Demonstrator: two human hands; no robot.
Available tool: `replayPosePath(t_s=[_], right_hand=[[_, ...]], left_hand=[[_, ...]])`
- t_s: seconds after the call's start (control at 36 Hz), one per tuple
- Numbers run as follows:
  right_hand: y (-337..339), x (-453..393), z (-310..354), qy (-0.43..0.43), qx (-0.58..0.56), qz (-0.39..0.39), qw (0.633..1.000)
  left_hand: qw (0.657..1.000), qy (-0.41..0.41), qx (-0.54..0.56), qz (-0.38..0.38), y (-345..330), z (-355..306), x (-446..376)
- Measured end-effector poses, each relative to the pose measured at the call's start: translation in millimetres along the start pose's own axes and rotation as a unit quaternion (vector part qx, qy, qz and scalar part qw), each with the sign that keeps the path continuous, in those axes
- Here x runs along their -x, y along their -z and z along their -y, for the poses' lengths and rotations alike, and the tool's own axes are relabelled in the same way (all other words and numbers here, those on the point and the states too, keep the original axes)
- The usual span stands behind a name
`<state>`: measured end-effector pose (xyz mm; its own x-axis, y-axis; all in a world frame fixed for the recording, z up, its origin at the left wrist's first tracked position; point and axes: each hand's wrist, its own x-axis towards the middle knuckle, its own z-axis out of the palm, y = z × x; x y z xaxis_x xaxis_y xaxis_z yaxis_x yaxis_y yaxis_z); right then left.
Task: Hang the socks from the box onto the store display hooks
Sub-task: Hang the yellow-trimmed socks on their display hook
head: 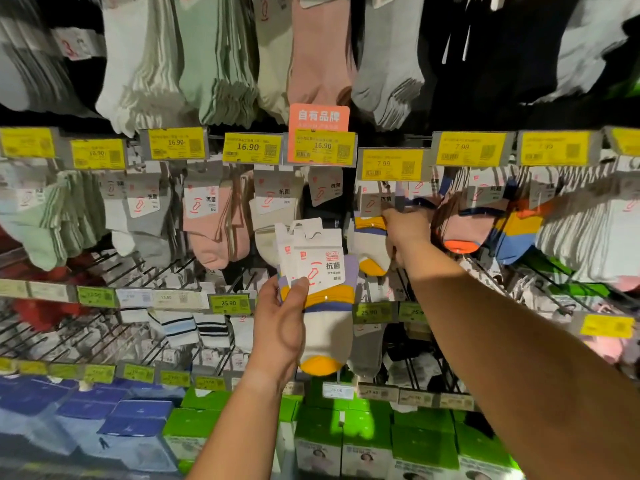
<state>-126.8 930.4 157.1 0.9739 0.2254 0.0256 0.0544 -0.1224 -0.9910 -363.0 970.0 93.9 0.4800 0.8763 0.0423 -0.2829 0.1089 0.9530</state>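
Observation:
My left hand (282,317) grips a small bundle of sock packs (323,299): white socks with yellow, blue and lilac bands and white card headers, held up in front of the rack. My right hand (407,230) reaches up to the middle hook row and holds a matching sock pack (372,244) by its card at the hook beneath the 7.99 price tag (393,164). The hook itself is hidden behind cards and my fingers. The box is out of sight.
Rows of hanging socks fill the display, with yellow price tags (251,147) along each rail. Bare wire hooks (114,268) jut out at lower left. Blue boxes (131,415) and green boxes (367,431) are stacked on the bottom shelf.

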Motion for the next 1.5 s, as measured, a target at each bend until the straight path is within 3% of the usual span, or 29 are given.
replayPosePath(t_s=[0.08, 0.14, 0.22, 0.31, 0.47, 0.61, 0.78, 1.03, 1.5], right_hand=[[18, 47, -3, 0.086, 0.013, -0.026, 0.996], [30, 92, -18, 0.129, -0.012, 0.007, 0.991], [35, 147, -42, 0.122, -0.052, 0.086, 0.987], [29, 168, -50, 0.106, -0.057, 0.109, 0.987], [35, 159, -53, 0.047, -0.137, 0.104, 0.984], [48, 143, -55, -0.016, -0.164, 0.068, 0.984], [60, 122, -23, 0.055, -0.165, 0.068, 0.982], [54, 102, 0, 0.062, -0.228, 0.124, 0.964], [38, 79, -3, 0.045, -0.149, 0.077, 0.985]], left_hand=[[1.000, 0.000, 0.004, 0.005, -2, 0, -1], [1.000, 0.001, 0.020, 0.010, -6, 1, -2], [0.999, 0.005, 0.029, 0.026, -15, 2, 0], [0.998, 0.008, 0.029, 0.053, -26, 6, 6], [0.996, 0.019, 0.061, 0.058, -35, 8, 6], [0.999, -0.001, 0.025, 0.030, -35, 12, -1], [0.999, -0.005, 0.019, 0.025, -30, 16, -6], [0.999, -0.003, 0.028, 0.029, -32, 14, -9], [0.999, -0.025, 0.008, 0.042, -23, 12, -11]])
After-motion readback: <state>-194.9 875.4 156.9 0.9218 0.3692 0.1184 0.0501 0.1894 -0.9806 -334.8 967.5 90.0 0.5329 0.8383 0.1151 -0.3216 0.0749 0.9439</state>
